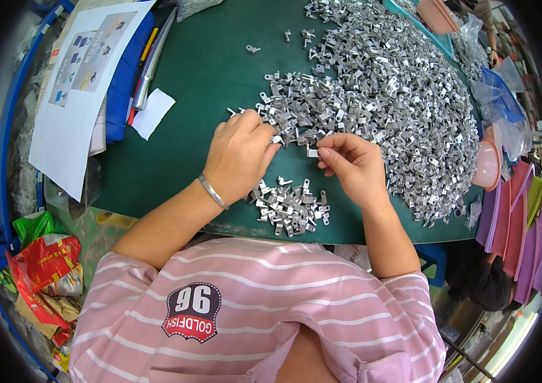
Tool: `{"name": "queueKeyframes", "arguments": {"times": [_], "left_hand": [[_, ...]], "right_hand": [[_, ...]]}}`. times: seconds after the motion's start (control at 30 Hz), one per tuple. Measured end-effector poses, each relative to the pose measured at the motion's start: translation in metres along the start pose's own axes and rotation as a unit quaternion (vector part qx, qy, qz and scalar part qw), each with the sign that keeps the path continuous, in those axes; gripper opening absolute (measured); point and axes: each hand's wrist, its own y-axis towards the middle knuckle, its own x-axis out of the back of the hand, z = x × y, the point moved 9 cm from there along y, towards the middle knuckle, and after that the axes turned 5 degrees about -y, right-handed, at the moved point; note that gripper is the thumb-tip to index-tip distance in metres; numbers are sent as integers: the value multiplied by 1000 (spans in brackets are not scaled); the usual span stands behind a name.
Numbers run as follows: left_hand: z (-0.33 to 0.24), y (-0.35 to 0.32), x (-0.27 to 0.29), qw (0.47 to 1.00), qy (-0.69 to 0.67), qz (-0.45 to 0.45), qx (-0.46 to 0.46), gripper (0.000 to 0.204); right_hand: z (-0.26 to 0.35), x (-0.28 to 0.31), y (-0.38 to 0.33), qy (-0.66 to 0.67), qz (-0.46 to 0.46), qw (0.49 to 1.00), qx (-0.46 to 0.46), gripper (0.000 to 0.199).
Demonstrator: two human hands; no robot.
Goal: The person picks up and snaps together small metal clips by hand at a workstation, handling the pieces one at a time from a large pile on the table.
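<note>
The left hand (240,153) rests on the green counter (207,76), with its fingers curled down into the near edge of the big pile of small silver metal clips (386,96). Its grip is closed on some clips, but I cannot tell how many. The right hand (354,163) is just to the right, pinching one small metal clip (312,152) between thumb and fingertips. Near the person, between the two wrists, lies a small heap of clips (290,207). Far to the left sit a white paper sheet (73,96) and a small white card (153,113). Pink and purple trays (526,223) stand at the right.
</note>
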Motion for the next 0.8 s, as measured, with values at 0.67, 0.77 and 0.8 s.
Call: {"name": "queueKeyframes", "arguments": {"times": [0.67,0.77,0.8], "left_hand": [[0,-1,-7,999,27,29,-4,20],[-3,0,-7,999,30,26,-9,20],[-3,0,-7,999,30,26,-9,20]], "right_hand": [[49,-30,-37,-216,35,919,329,18],[56,-28,-21,-335,-61,866,366,20],[57,-29,-14,-371,-74,854,358,19]]}}
